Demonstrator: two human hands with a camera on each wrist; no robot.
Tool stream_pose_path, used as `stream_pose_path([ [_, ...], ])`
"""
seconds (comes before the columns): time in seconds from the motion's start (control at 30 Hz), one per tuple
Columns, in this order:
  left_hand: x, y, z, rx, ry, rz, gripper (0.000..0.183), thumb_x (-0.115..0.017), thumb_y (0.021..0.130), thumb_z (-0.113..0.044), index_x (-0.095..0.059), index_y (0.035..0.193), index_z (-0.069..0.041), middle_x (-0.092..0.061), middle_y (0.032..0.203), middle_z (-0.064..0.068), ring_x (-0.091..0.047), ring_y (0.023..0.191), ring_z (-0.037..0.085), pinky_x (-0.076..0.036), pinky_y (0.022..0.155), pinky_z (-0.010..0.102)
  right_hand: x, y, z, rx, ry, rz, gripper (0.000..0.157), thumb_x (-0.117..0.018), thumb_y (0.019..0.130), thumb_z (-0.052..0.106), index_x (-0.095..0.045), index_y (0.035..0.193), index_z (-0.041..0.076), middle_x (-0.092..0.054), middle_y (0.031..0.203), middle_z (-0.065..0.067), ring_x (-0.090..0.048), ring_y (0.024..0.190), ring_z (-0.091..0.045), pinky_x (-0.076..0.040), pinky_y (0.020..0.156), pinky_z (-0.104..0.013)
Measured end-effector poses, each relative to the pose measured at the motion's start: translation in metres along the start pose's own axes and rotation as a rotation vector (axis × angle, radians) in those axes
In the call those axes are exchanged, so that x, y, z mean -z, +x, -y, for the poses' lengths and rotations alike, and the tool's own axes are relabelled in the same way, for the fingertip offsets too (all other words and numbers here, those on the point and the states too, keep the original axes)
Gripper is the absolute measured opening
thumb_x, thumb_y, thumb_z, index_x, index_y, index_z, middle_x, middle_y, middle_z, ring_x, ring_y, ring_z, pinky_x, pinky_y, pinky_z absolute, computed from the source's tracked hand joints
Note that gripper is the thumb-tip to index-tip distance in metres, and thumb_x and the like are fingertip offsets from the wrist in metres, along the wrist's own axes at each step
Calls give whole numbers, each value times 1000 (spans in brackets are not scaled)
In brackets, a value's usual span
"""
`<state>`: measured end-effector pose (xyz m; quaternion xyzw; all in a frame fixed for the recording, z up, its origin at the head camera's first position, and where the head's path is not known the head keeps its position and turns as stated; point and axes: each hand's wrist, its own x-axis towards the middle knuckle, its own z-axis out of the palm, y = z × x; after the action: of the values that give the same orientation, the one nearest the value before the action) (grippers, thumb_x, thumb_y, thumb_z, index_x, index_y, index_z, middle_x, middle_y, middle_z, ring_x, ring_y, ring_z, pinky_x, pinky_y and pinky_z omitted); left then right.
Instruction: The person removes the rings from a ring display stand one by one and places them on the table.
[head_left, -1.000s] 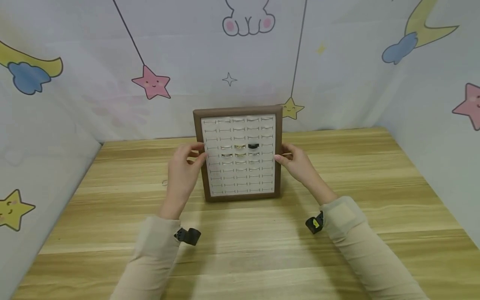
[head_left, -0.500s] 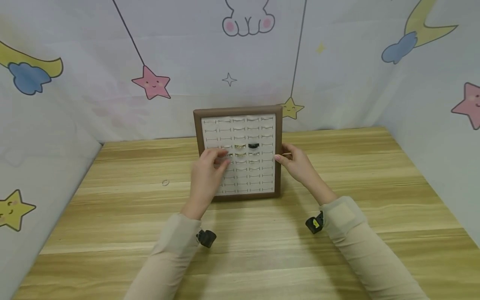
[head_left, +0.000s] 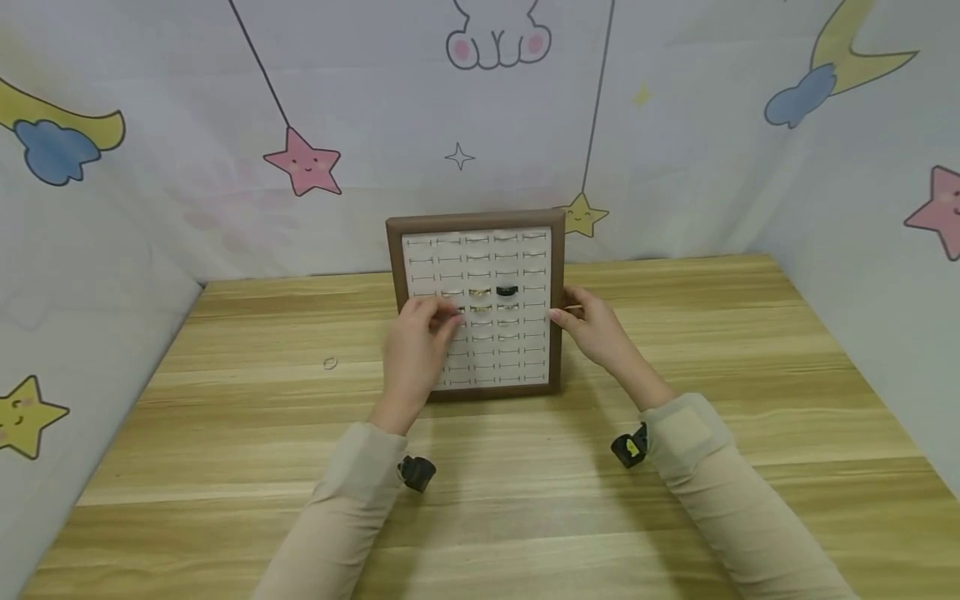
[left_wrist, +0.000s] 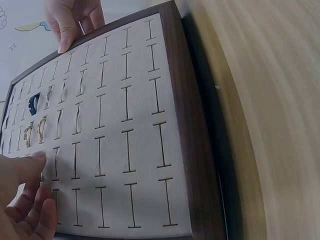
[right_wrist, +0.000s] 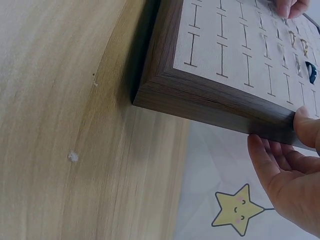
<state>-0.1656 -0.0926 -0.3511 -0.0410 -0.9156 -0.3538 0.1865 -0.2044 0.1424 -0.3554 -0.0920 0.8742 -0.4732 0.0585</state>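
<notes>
A ring display board (head_left: 497,367) with a brown wooden frame and white slotted panel stands upright, leaning back slightly. Several rings sit in its slots, among them a black ring (head_left: 507,291) and a gold ring (head_left: 480,292). My left hand (head_left: 414,350) is at the panel's left half, thumb and fingertips pinching a ring in a slot; the fingers mostly hide it, and in the left wrist view only a sliver shows. With thumb in front and fingers behind, my right hand (head_left: 600,333) grips the frame's right edge, as the right wrist view (right_wrist: 295,170) also shows.
On the wooden table (head_left: 525,500), left of the board, lies a loose thin ring (head_left: 330,363). A white cloth backdrop (head_left: 375,83) with printed stars and moons rises behind and on both sides.
My left hand has left the frame's left edge and moved right onto the panel, where its fingertips have closed on a ring. The right hand keeps its grip on the frame.
</notes>
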Motion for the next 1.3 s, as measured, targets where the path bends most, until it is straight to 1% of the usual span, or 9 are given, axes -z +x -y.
stream_pose_path([
  [0.2,3,1,2,-12,-30,-10,10,-69,86,-15,-69,91,-7,-64,103,10,-63,90,24,-55,80,35,0,-1,2,-2,-8,3,50,-50,100,17,-36,141,-8,-50,133,-27,-50,126,-41,-45,102,-50],
  [0.43,10,-1,3,9,-87,15,10,-70,85,-15,-69,90,-7,-64,102,10,-64,92,24,-54,79,37,0,-1,2,-5,-1,0,49,-50,100,16,-38,140,-7,-51,132,-26,-51,125,-41,-45,102,-50],
  [0.63,25,0,11,19,-129,-71,12,-70,86,-16,-70,93,-5,-69,104,9,-64,87,24,-50,68,31,0,-1,2,-6,-3,-1,49,-50,100,17,-37,141,-7,-51,133,-26,-51,125,-40,-45,102,-50],
  [0.7,32,1,15,44,-129,-103,16,-70,87,-18,-69,98,-6,-70,105,10,-65,87,24,-48,63,27,0,-1,2,-5,-3,-2,49,-50,100,17,-37,141,-7,-51,132,-26,-51,125,-40,-45,101,-50],
  [0.83,47,2,28,145,-152,-141,27,-69,88,-21,-66,111,-8,-69,111,9,-64,92,23,-42,59,21,0,-2,2,-4,-1,0,49,-50,100,16,-37,141,-7,-51,132,-26,-51,125,-40,-46,101,-50],
  [0.97,64,4,42,200,-138,-167,33,-67,90,-20,-63,121,-8,-66,119,9,-63,98,24,-39,59,16,0,-2,2,-5,1,0,49,-50,100,16,-37,141,-7,-51,132,-26,-51,125,-40,-46,101,-50],
  [1.07,75,3,54,239,-113,-188,35,-66,90,-19,-62,123,-8,-65,121,9,-61,100,25,-38,60,13,0,-2,2,-7,2,-3,48,-50,100,17,-38,140,-7,-52,131,-26,-52,124,-40,-46,100,-50],
  [1.17,84,1,68,291,-92,-209,35,-66,90,-20,-63,123,-8,-65,121,10,-60,101,25,-39,63,14,0,-2,2,-12,6,-1,48,-51,100,17,-39,140,-6,-52,131,-25,-52,124,-39,-46,100,-49],
  [1.3,92,-1,88,336,-63,-219,34,-65,91,-18,-64,122,-4,-65,121,16,-58,102,30,-41,71,24,0,-2,1,-17,12,1,48,-51,99,18,-39,140,-6,-52,132,-25,-51,125,-39,-46,101,-50],
])
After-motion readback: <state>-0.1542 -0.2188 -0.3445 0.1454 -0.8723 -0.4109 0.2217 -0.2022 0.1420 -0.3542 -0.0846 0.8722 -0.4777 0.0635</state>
